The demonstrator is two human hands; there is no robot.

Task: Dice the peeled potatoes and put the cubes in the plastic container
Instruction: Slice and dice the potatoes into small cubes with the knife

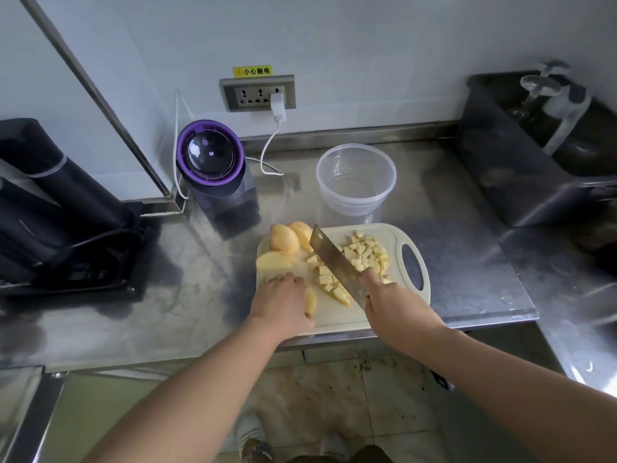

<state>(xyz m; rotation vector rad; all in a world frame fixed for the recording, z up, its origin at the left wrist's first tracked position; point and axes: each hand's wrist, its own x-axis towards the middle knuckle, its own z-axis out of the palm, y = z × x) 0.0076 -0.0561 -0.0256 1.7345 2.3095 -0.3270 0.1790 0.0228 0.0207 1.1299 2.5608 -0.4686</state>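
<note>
Left hand (283, 297) curls over a potato piece (310, 300), pinning it for slicing; right hand (390, 304) wraps the cleaver (334, 262), angled over cubes (367, 255) on the board (394, 235); 3 chunks (283, 242) wait behind; the container (355, 178) holds none yet.

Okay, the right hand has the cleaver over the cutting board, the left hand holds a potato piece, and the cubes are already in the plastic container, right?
Not quite. The head view shows no cubes in the plastic container. The cubes lie on the cutting board. The rest is as you said.
</note>
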